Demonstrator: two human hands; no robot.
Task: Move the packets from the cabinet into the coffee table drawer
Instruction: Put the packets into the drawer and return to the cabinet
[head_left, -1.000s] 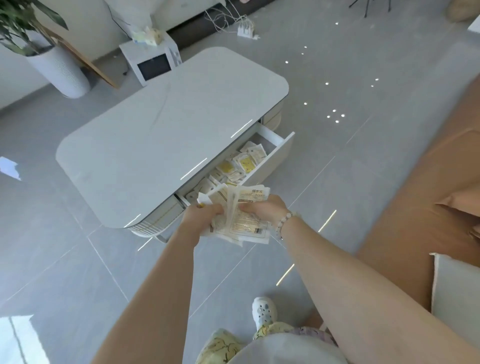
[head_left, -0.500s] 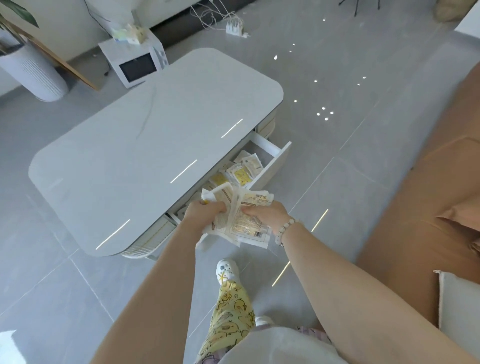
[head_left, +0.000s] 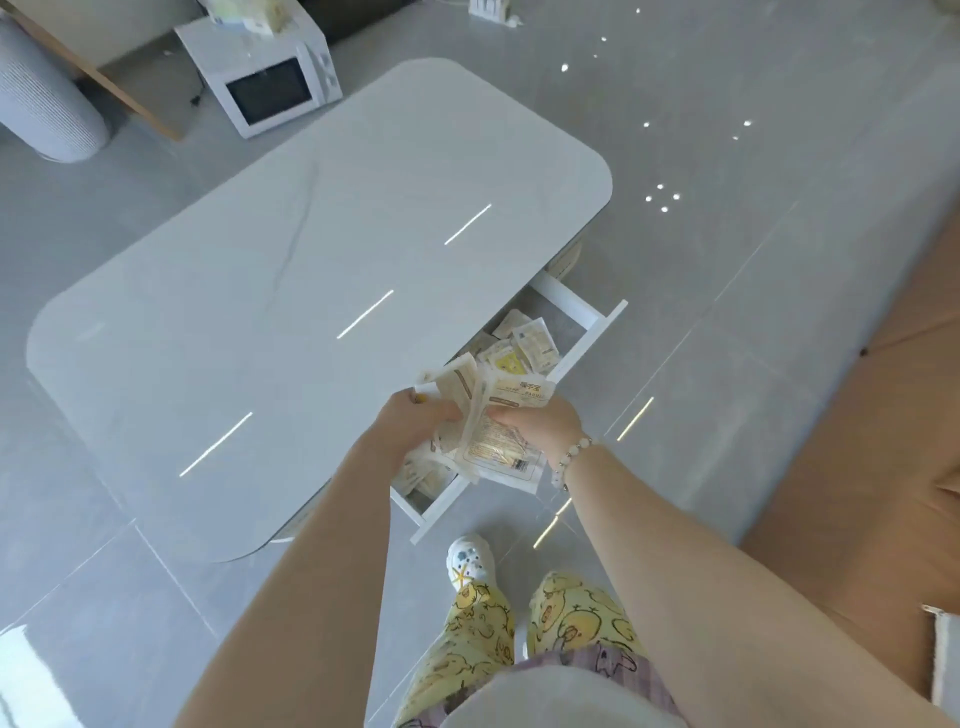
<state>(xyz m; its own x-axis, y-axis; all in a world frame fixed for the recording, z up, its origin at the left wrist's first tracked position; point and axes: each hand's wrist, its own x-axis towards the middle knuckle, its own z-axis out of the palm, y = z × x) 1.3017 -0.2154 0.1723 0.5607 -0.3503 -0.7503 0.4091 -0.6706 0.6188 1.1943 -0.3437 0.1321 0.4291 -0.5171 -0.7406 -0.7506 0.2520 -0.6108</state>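
Pale grey tiled floor (head_left: 727, 270) fills a living room seen from above, in a single head-camera view looking down at a person's bare arms. A white rounded-rectangle coffee table with a glossy stone-look top (head_left: 311, 280) sits in the middle of the frame. Its white drawer (head_left: 569, 301) is pulled out on the side nearest the person.

Both hands are raised above the open drawer and share one thick bundle of white and yellow plastic packets (head_left: 498, 441). The left hand (head_left: 415, 421) has its fingers curled around the bundle's left side. The right hand (head_left: 540, 423) has its fingers wrapped around the right side, and a bracelet of pale beads (head_left: 571, 457) circles that wrist. The bundle stands roughly on edge between the hands, fanned out at the top.

More loose white and yellow packets (head_left: 524, 345) lie in the drawer, spread along its floor beneath and beyond the hands.

Below the arms are yellow trousers printed with cartoon ducks (head_left: 467, 639) and a white clog-style shoe with charms (head_left: 467, 561), standing on the floor just beside the drawer front.

At the top left, a white microwave oven (head_left: 270, 78) sits on the floor beyond the table, near a white ribbed planter (head_left: 47, 114). An orange-brown sofa (head_left: 857, 441) runs along the right edge.
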